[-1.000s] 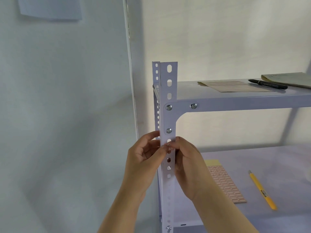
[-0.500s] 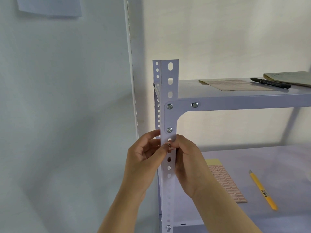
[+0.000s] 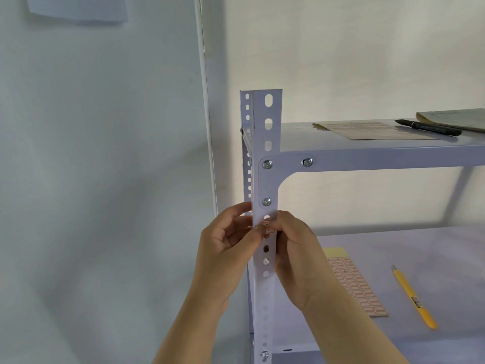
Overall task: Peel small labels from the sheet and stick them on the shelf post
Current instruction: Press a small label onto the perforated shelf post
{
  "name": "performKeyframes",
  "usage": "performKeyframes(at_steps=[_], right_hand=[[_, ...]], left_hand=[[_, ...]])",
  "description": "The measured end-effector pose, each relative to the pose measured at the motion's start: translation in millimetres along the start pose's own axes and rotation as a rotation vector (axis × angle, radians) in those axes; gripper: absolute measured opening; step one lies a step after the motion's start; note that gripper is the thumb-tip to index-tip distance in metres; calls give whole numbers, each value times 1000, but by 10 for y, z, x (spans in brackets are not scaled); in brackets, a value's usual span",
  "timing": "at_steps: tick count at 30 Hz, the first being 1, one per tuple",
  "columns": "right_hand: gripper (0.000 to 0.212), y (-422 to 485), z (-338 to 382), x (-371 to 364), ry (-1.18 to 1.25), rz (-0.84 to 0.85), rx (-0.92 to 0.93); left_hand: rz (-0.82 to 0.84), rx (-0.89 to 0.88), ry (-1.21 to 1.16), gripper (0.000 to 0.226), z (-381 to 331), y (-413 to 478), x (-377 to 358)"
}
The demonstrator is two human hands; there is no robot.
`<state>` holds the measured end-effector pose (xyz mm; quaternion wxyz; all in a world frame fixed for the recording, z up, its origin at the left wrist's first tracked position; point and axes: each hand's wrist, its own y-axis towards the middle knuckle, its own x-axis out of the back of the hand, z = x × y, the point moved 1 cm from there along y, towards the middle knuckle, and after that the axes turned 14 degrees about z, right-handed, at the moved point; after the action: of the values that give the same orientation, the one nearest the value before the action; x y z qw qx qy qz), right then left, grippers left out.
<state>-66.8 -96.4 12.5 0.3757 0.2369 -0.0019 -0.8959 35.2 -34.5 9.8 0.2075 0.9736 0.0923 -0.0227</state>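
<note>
Where the left hand (image 3: 225,248) curls its fingers round the shelf post (image 3: 267,122), its thumb presses the left end of a small red-bordered label (image 3: 267,227) against the post's front, just below the bracket's lower screw. The right hand (image 3: 296,253) pinches the label's other end with curled fingers. Further right, the label sheet (image 3: 351,285) lies on the lower shelf (image 3: 420,245), near a yellow pen-like tool (image 3: 413,295).
</note>
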Motion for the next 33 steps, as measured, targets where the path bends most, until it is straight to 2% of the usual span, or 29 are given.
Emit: performKeyframes(at_steps=[5,10,17,25,27,30,33], right_hand=[[37,29,-11,15,1,5,-12],[45,10,-35,23,-23,5,-9],[40,-28,-25,18,31,27,-10],[19,11,-11,5,28,48,-9],[22,15,-4,10,22,41,-14],[38,21,13,14,12,20,-13],[42,10,-18,22,-39,37,-3]], left_hand=[[-2,-7,-11,33,2,5,-6],[-6,-4,-10,33,12,2,-4],[3,-4,-8,34,16,-3,3],[1,-8,0,34,20,-10,-5],[-2,-8,3,34,24,-7,-5],[-4,-5,10,34,28,-11,-7],[-7,-6,5,34,26,-11,-7]])
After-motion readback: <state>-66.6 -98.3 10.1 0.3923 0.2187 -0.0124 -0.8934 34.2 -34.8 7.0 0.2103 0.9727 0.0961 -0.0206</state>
